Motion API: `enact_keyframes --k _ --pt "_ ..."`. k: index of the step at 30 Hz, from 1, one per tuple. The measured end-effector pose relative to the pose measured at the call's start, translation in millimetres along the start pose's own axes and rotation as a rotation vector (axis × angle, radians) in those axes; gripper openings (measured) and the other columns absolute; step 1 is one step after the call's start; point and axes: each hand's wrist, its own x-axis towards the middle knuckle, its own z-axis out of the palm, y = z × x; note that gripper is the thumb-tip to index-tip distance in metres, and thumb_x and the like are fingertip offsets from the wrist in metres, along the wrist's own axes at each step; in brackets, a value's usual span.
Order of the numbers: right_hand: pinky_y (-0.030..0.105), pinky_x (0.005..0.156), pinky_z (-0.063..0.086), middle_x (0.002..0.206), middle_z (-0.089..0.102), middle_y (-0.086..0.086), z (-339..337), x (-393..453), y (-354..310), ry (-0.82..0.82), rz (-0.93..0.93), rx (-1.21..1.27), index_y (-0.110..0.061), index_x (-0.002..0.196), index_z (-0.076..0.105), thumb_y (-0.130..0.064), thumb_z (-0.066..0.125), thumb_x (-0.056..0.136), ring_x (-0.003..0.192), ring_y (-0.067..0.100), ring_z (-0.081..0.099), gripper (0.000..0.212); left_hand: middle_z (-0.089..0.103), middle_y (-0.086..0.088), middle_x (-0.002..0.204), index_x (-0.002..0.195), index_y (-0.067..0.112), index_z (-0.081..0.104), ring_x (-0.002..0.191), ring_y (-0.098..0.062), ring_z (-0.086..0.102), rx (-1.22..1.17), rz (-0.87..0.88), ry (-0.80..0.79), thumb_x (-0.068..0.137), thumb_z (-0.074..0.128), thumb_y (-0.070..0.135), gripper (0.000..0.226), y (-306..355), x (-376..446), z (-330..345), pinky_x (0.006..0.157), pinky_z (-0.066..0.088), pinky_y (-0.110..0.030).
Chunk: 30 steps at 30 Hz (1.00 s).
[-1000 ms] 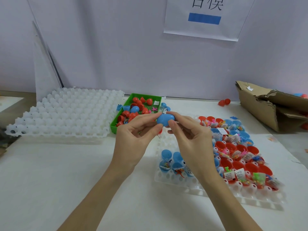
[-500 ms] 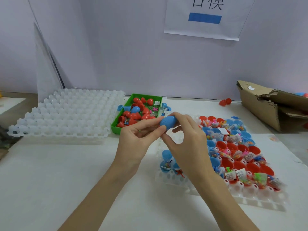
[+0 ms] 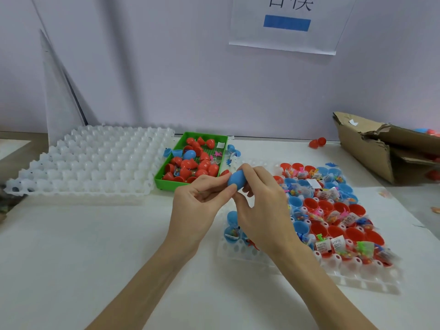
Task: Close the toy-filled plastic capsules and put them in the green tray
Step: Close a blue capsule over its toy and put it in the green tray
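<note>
I see my left hand (image 3: 197, 206) and right hand (image 3: 259, 210) pinching a blue capsule (image 3: 236, 179) above the worktop (image 3: 83, 246), near the green tray (image 3: 166, 181) of red capsules (image 3: 202, 165); open toy-filled halves (image 3: 333, 210) sit to the right.

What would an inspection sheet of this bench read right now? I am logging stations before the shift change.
Surface: white table, mostly bare in front.
Job's things: blue capsule held in mid-air; green tray holding mostly red capsules; white holder tray of open toy-filled halves.
Clutter: empty white cell tray; torn cardboard box; loose red capsule.
Grips: left hand and right hand both pinch the blue capsule.
Cables: nothing seen.
Surroundings: pale wall, paper sign.
</note>
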Motion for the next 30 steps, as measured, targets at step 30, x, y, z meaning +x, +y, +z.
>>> enact_keyframes --k 30 --pt "0.003 0.081 0.043 0.101 0.074 0.007 1.6 6.7 -1.6 0.074 -0.182 0.126 0.000 0.135 0.058 -0.014 0.066 0.096 0.084 0.012 0.066 0.043 0.074 -0.021 0.121 0.113 -0.004 0.077 0.113 -0.024 0.073 -0.394 -0.343 -0.155 0.092 0.067 0.032 0.043 8.6 11.0 -9.7 0.093 0.059 -0.027"
